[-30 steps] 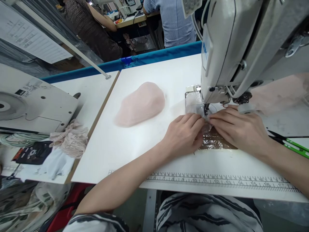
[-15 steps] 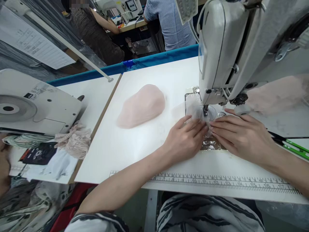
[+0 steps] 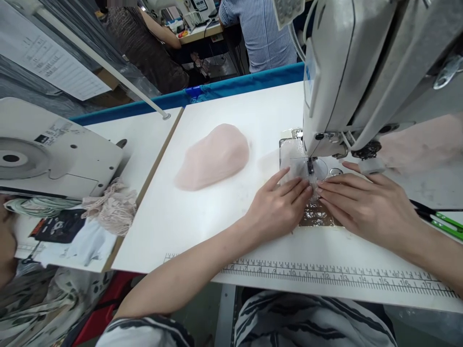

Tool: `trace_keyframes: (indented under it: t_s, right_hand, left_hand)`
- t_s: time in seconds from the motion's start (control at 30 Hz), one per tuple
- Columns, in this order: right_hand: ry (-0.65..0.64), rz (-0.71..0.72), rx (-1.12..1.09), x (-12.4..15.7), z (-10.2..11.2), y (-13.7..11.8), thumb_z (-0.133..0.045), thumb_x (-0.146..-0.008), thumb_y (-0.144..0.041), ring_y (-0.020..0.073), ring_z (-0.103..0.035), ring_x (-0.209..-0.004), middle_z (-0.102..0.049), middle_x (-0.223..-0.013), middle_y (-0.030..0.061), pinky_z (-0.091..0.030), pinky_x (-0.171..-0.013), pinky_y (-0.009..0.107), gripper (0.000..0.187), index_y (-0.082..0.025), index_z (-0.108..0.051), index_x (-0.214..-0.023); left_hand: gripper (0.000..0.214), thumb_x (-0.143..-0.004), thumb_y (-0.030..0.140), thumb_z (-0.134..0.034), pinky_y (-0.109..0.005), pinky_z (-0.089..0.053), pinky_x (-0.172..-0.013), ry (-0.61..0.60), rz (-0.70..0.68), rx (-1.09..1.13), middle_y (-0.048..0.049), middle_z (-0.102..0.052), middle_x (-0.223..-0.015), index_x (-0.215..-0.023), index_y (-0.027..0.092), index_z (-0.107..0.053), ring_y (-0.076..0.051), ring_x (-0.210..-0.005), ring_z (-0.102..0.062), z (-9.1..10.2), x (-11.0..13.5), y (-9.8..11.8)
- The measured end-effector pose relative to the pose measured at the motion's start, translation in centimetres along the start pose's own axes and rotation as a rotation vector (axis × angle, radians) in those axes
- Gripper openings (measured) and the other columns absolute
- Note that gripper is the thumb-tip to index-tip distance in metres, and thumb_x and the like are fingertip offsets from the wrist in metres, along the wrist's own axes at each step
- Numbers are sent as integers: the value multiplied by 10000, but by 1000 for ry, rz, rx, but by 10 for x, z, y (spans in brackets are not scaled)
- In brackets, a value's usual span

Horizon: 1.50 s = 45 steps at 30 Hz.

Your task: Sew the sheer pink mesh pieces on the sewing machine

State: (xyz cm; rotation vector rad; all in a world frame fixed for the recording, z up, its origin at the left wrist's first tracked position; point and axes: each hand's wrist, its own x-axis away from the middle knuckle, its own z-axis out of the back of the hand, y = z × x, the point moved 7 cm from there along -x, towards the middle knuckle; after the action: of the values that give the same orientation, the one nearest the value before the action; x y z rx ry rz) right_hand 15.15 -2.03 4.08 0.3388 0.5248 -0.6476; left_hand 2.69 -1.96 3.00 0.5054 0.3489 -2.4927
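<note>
A thin sheer piece of fabric (image 3: 293, 165) lies under the presser foot (image 3: 310, 166) of a white sewing machine (image 3: 331, 72). On the left side of the needle, my left hand (image 3: 280, 205) has its fingers bent and pressed together on this fabric. My right hand (image 3: 365, 202) holds the fabric's right side at the fingertips, its fingers fairly straight and the thumb tucked low. Both sets of fingertips nearly meet just in front of the foot; the fabric's edge between them is partly hidden. A pale pink sheer piece (image 3: 217, 156) rests flat on the white table (image 3: 173, 219), left of my hands.
Green-handled snips (image 3: 446, 222) lie beside my right wrist. More pink fabric (image 3: 421, 144) sits behind the machine's needle end. A printed ruler (image 3: 325, 277) runs along the front edge. At left stand another machine (image 3: 72, 149) and a yarn bundle (image 3: 112, 207). Two people sit beyond the blue cloth edge (image 3: 249, 79).
The view has shifted slightly, so the machine appears a little further right. Both hands keep almost the same place on the sheer fabric by the presser foot.
</note>
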Motion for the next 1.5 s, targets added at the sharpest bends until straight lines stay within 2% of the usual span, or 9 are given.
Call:
trace_keyframes:
  t_s: [0.23,0.37,0.57,0.8,1.0,1.17,1.33,1.5]
  right_hand:
    - [-12,-16,36,-3,-4,2,-563,-963,-178,201,-727,-896,-783,-967,46,-491,-848,384,203,-122,-758,-983]
    - [-17,-13,37,-2,-5,3,-540,-968,-169,197,-723,-907,-777,-1017,45,-484,-865,385,218,-138,-754,-993]
    - [-17,-12,44,0,-6,3,-544,-968,-172,196,-719,-912,-775,-1029,42,-478,-904,392,211,-140,-751,-991]
    - [-27,-29,86,-3,-9,4,-555,-955,-158,195,-717,-828,-776,-1023,43,-477,-912,396,201,-142,-754,-985]
    - [-38,-45,135,-6,-14,8,-494,-990,-197,219,-717,-902,-773,-1034,58,-475,-941,405,260,-149,-750,-988]
    - [-104,-97,100,-5,-20,15,-466,-1002,-241,240,-709,-952,-766,-1067,51,-472,-956,448,286,-199,-735,-1091]
    - [-96,-134,34,-3,-16,20,-501,-983,-261,258,-713,-874,-765,-1067,58,-460,-966,497,283,-205,-736,-1131]
    - [-70,-92,69,-3,-11,18,-525,-969,-248,256,-709,-773,-778,-983,93,-429,-1002,502,285,-134,-745,-1110]
  left_hand:
    - [309,-988,184,-473,-513,-417,-1159,5,28,-11,-109,-713,-1226,-1202,95,-676,-223,-1162,-676,-3,-3,-7]
    - [299,-999,242,-491,-478,-449,-1133,15,40,9,-105,-732,-1185,-1156,100,-702,-213,-1132,-691,3,0,1]
    - [302,-998,242,-496,-459,-478,-1111,23,37,-27,-114,-743,-1148,-1137,77,-706,-208,-1095,-708,7,1,9]
    - [309,-994,243,-503,-475,-464,-1126,7,62,-18,-127,-732,-1172,-1149,61,-700,-222,-1119,-698,2,0,4]
    - [339,-1005,274,-495,-466,-443,-1145,-6,72,5,-133,-729,-1177,-1162,48,-693,-232,-1148,-683,-1,-3,-1]
    - [341,-1006,275,-496,-471,-404,-1169,-33,102,46,-130,-710,-1224,-1195,57,-679,-232,-1190,-659,-8,-5,-9]
    - [322,-1009,290,-495,-474,-441,-1123,-20,120,33,-97,-711,-1234,-1205,118,-684,-236,-1196,-650,-10,-7,-16]
    - [310,-1009,256,-500,-413,-537,-1002,-5,139,46,-86,-707,-1245,-1200,89,-677,-249,-1179,-656,-13,-7,-25]
